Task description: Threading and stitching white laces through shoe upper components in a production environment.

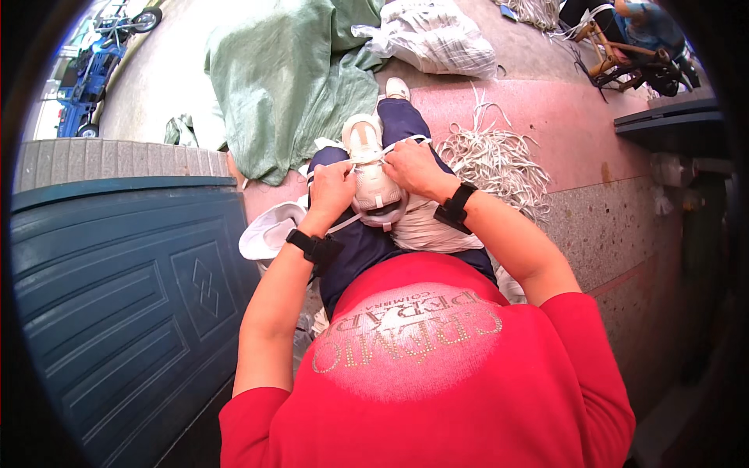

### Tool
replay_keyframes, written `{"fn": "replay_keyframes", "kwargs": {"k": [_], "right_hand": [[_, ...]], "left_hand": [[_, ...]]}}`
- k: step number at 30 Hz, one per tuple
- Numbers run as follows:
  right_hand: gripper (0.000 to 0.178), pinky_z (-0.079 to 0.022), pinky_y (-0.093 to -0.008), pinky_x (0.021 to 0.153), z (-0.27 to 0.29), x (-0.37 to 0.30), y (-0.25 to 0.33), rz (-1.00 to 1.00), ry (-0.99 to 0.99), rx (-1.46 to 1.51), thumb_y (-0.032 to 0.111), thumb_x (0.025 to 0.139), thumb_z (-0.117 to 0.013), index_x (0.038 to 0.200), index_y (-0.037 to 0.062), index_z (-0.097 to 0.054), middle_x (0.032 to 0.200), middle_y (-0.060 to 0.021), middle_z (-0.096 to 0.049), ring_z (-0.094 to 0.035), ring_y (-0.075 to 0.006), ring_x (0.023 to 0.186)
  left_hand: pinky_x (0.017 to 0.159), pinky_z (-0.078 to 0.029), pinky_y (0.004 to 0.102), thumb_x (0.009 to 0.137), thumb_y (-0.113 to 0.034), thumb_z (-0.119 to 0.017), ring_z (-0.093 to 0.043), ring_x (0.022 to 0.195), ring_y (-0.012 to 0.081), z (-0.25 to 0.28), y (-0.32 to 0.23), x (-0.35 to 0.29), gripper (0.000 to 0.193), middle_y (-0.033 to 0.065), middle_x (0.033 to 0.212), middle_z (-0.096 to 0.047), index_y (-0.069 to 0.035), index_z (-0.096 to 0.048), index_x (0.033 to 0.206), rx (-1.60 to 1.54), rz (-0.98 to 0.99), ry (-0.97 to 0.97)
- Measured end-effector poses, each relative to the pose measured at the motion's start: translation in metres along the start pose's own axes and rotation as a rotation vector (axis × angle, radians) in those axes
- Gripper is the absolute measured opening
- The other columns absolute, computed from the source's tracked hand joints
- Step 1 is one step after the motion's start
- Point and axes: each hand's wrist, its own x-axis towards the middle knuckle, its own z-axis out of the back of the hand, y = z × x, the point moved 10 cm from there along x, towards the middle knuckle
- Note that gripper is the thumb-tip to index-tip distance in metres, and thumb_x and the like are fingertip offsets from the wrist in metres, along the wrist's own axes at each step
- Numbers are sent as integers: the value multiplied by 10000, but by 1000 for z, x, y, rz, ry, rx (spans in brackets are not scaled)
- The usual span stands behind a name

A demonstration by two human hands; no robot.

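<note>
A cream sneaker (376, 183) rests on my lap between my thighs, its heel opening toward me and its tongue standing up at the far end. White shoelace (367, 161) crosses the front of it. My left hand (333, 189) is closed at the shoe's left side, pinching the lace. On the other side my right hand (420, 168) is closed on the lace too, with a loop of it showing above the fingers. The fingertips of both hands are close to the eyelets, and the fine detail there is too small to make out.
Loose white laces (499, 168) lie heaped to the right of my leg. A white shoe (273, 230) is beside my left knee. Ahead are a green sheet (296, 86) and a white plastic bag (437, 39). A blue door panel (133, 288) stands at left; another person (651, 27) sits at far right.
</note>
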Motion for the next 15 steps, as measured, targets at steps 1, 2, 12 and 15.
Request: {"fn": "replay_keyframes", "kwargs": {"k": [1, 2, 12, 15], "right_hand": [[277, -420, -433, 718, -4, 0, -3, -3, -3, -2, 274, 779, -515, 725, 31, -639, 843, -130, -587, -535, -303, 854], [238, -435, -431, 693, -2, 0, -3, 6, -37, 28, 234, 765, -511, 723, 33, -631, 811, -143, -589, -549, -321, 817], [99, -464, -418, 661, 7, 0, -1, 11, -197, 262, 78, 699, -517, 748, 32, -591, 730, -161, -592, -581, -315, 735], [80, -457, -380, 651, 8, 2, 25, 191, -139, 16, 99, 679, -532, 694, 53, -596, 705, -100, -591, -583, -259, 715]], "left_hand": [[672, -415, 414, 690, -270, -644, -511, 833, 277, 1, -5, 0, 230, 98, 775, -605, -64, -633, 793, 46, -40, 2], [680, -421, 411, 693, -255, -640, -513, 838, 278, 6, -13, -1, 218, 99, 781, -606, -67, -635, 803, 93, -79, 4], [591, -463, 425, 678, -120, -594, -556, 716, 335, -5, -53, 35, 144, 176, 752, -559, -27, -571, 786, 288, -263, -20], [604, -448, 437, 728, -148, -563, -545, 699, 359, 14, -38, 39, 103, 176, 701, -548, -48, -537, 726, 168, -229, -170]]}}
